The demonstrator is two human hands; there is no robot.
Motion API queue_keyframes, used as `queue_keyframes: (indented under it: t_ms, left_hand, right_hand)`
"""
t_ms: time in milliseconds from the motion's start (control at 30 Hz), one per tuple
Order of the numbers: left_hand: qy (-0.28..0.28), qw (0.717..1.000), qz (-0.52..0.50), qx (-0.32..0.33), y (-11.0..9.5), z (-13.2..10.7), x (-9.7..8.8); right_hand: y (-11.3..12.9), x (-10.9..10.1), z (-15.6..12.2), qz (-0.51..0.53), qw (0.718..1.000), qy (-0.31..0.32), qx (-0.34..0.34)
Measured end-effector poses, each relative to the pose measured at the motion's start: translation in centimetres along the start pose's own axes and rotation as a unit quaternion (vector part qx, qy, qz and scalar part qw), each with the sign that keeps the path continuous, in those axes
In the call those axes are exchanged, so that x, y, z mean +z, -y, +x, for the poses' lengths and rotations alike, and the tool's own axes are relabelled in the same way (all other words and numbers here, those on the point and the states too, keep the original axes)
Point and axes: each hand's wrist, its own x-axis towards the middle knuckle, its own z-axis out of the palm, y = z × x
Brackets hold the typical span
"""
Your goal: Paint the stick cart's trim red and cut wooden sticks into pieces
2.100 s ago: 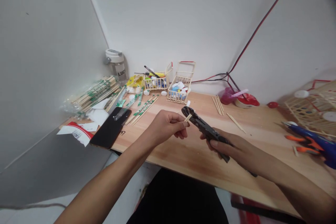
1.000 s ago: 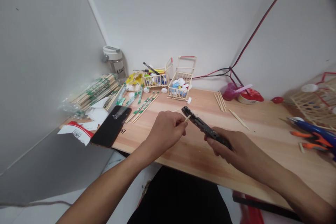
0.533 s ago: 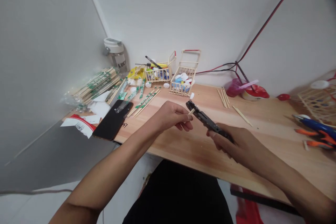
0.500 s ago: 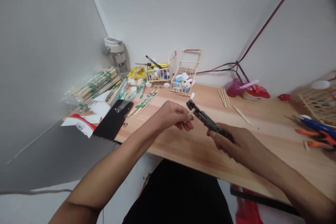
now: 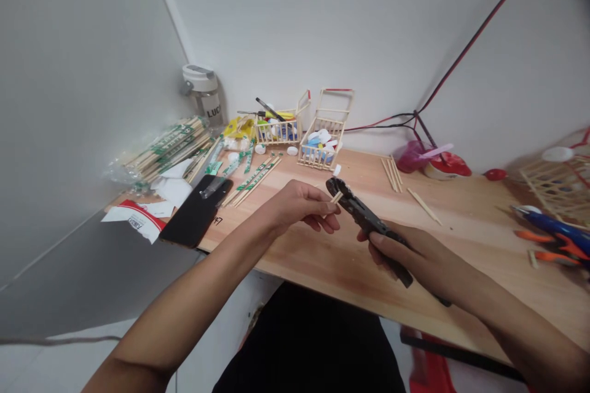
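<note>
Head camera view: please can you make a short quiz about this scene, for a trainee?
1. Which hand grips the black pliers?
2. True or false: the left hand pinches a small wooden stick at the pliers' jaws.
3. What stands in the corner behind the wrapped chopsticks? A: a clear bottle; B: a desk lamp; C: a kettle.

Key: 1. The right hand. 2. True. 3. A.

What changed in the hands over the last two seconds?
Pliers turned in the right hand, lower handle swinging out below the fingers. Left hand still holds the wooden stick at the jaws; nothing released. Stick cart unmoved.
</note>
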Motion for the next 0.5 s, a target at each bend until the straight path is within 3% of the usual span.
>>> queue_keyframes:
  t_ms: [200,500]
  left_hand:
    - [0.027,0.998,-0.051,-0.009,0.3,0.2,-0.3]
    - [0.019,0.997,-0.069,-0.016,0.4,0.2,-0.1]
  right_hand:
    - [1.0,-0.1,-0.2,0.012,1.000,0.002,0.003]
    - [1.3,-0.1,-0.3,-0.034,0.999,-0.021,-0.008]
